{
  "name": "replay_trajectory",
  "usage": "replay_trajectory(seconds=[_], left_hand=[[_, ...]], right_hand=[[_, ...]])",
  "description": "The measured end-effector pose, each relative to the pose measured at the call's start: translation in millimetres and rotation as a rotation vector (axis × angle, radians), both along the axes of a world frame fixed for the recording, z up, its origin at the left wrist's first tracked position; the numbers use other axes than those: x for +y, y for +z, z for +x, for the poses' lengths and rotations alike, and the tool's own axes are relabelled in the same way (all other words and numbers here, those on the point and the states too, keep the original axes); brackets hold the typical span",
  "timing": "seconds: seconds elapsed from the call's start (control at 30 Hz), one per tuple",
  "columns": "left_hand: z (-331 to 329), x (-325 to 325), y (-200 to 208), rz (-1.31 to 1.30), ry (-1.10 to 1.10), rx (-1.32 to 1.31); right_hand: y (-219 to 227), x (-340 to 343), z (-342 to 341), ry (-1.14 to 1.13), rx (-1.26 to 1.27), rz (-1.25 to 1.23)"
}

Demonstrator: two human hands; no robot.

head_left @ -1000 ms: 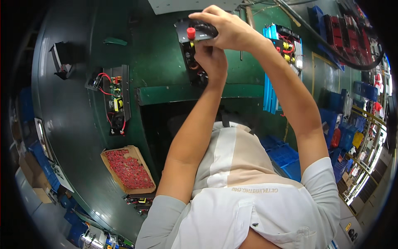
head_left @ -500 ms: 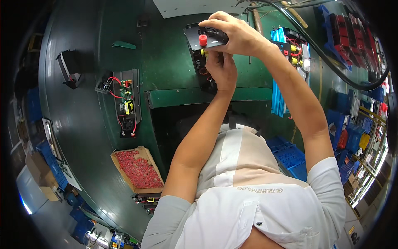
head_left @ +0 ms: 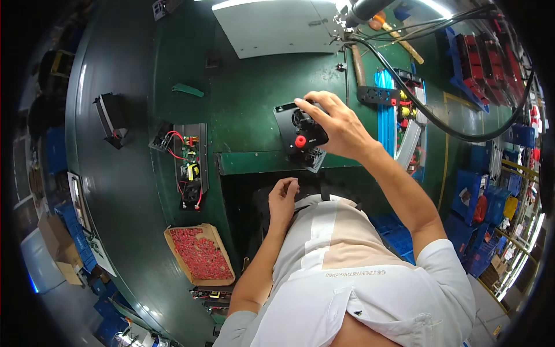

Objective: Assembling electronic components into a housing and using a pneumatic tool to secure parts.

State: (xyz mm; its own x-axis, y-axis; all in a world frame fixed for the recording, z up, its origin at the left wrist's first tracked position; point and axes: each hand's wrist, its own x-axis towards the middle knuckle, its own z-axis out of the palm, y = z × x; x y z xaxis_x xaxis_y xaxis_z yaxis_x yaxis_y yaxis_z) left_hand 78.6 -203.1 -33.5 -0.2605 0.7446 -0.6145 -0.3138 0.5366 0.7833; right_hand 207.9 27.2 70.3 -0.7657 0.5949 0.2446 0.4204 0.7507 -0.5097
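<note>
In my right hand [head_left: 342,128] is a black metal end panel [head_left: 286,124] with a red screw terminal [head_left: 300,141] and round fan openings. It is held tilted above the front edge of the green bench [head_left: 248,104]. My thumb and fingers wrap its far and right edges. Below the panel hangs a part with a grey finned or board-like edge [head_left: 315,161], partly hidden. My left hand [head_left: 282,200] is apart from the panel, close to my waist. Its fingers are curled together, and anything between them is hidden.
An open circuit-board assembly [head_left: 191,168] with red wires lies to the left. Nearer me stands a cardboard tray [head_left: 199,254] of small red parts. Blue-cased units [head_left: 386,115] lie at right, under a black cable [head_left: 457,134]. A hammer [head_left: 358,66] and a white panel [head_left: 277,29] are at the back.
My left hand has left the panel and drawn back toward my waist. The right hand has brought the panel lower and nearer to me. The whole view has shifted.
</note>
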Motion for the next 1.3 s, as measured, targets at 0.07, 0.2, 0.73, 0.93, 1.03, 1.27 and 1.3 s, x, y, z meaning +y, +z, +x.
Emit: replay_trajectory(seconds=[0.07,0.2,0.73,0.93,1.03,1.27,1.3], left_hand=[[-6,18,13,0.186,0.199,0.13],[-36,85,51,0.375,0.363,0.201],[-22,132,78,0.212,0.069,0.083],[-20,131,67,0.218,0.047,0.145],[-19,129,71,0.198,0.079,0.086],[-21,128,67,0.171,0.091,0.063],[-22,130,67,0.177,0.083,0.032]], right_hand=[[1,-6,1,-0.033,0.019,0.003],[2,-16,8,-0.021,-0.026,-0.017],[-4,-49,4,-0.121,0.001,-0.095],[-12,-45,8,-0.105,0.064,-0.058],[-8,-43,7,-0.101,0.078,-0.101],[-17,-53,5,-0.137,0.041,-0.052],[-18,-55,4,-0.155,0.052,-0.056]])
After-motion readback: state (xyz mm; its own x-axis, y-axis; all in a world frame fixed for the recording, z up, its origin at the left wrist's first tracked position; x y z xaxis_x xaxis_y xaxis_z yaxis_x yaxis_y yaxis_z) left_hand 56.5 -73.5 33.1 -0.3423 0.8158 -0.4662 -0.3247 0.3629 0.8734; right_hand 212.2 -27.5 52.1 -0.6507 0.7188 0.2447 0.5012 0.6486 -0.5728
